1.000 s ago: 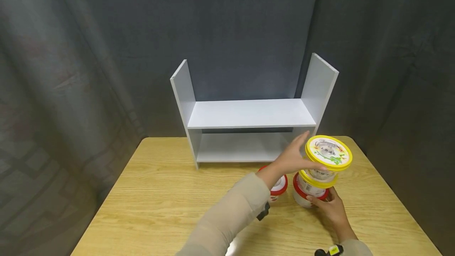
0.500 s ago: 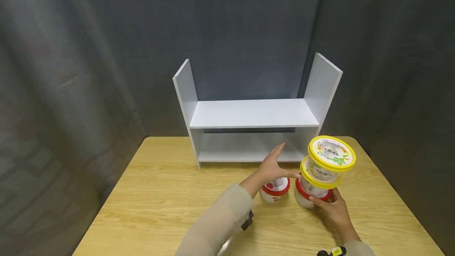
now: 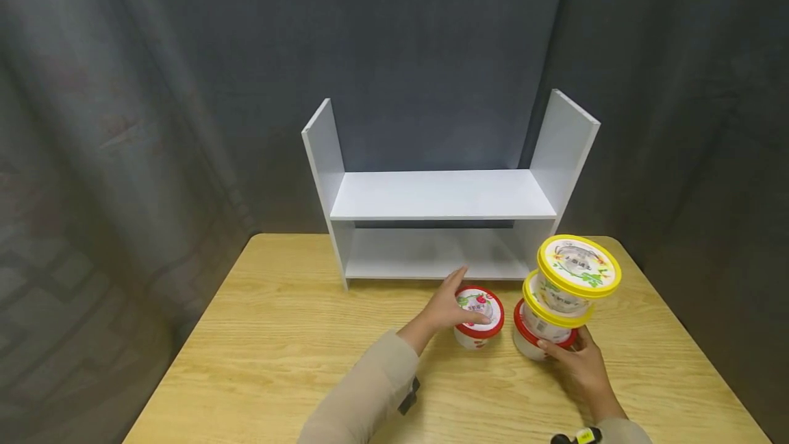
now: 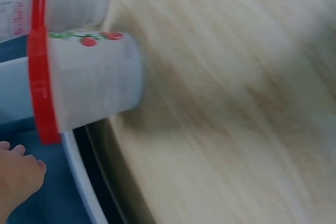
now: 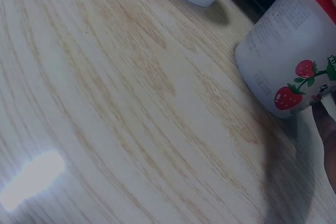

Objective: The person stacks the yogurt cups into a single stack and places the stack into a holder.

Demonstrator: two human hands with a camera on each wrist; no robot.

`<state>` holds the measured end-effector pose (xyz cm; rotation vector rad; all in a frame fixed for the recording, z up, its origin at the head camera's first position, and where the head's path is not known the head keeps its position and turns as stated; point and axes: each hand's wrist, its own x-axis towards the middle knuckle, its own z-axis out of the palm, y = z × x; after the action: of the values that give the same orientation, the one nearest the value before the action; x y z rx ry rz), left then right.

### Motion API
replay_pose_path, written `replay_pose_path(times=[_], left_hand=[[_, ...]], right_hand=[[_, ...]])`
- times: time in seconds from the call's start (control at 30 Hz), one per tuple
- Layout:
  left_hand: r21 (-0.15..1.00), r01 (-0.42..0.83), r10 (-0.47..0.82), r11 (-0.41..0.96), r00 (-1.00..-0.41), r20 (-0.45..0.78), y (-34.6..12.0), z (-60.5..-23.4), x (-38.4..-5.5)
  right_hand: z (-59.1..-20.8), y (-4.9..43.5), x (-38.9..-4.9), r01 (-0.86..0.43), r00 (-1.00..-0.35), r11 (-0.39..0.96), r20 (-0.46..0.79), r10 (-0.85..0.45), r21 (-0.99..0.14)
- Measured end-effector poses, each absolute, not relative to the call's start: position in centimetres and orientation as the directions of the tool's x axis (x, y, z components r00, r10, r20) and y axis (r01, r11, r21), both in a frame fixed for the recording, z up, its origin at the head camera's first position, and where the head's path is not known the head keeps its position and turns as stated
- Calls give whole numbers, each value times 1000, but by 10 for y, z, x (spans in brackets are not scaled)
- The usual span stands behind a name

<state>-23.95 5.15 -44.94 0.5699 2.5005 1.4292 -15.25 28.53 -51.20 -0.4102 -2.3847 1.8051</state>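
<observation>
My left hand [image 3: 445, 307] is beside a single white tub with a red lid [image 3: 479, 308], fingers spread and thumb above the lid. In the left wrist view that hand [image 4: 21, 179] shows apart from the strawberry-printed tub [image 4: 97, 80]. To the right stands a stack of three tubs. Its base is a red-lidded tub [image 3: 527, 347], which my right hand [image 3: 582, 365] grips low down, with the thumb at its front. Above it sit a yellow-lidded tub [image 3: 542, 324] and a second yellow-lidded tub [image 3: 579, 269], offset to the right. In the right wrist view fingers [image 5: 326, 129] touch the base tub [image 5: 289, 51].
Behind the tubs stands a white two-level shelf [image 3: 442, 196] with upright side panels. Its lower board [image 3: 425, 252] lies just above the wooden table [image 3: 277, 334]. Grey curtains [image 3: 431, 53] hang around the back and sides.
My left hand has left the top yellow-lidded tub and moved left and down to the single red-lidded tub. The right hand and the stack stay in place.
</observation>
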Motion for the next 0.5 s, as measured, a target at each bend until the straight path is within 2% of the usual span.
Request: replay_pose_path(times=[0.2, 0.5], left_hand=[[837, 240, 430, 492, -903, 7, 48, -465, -239], [839, 268, 448, 473, -893, 33, 46, -482, -237]], right_hand=[[-512, 285, -152, 137, -955, 238, -64, 291, -962], [-512, 286, -153, 156, -953, 239, -82, 291, -958]])
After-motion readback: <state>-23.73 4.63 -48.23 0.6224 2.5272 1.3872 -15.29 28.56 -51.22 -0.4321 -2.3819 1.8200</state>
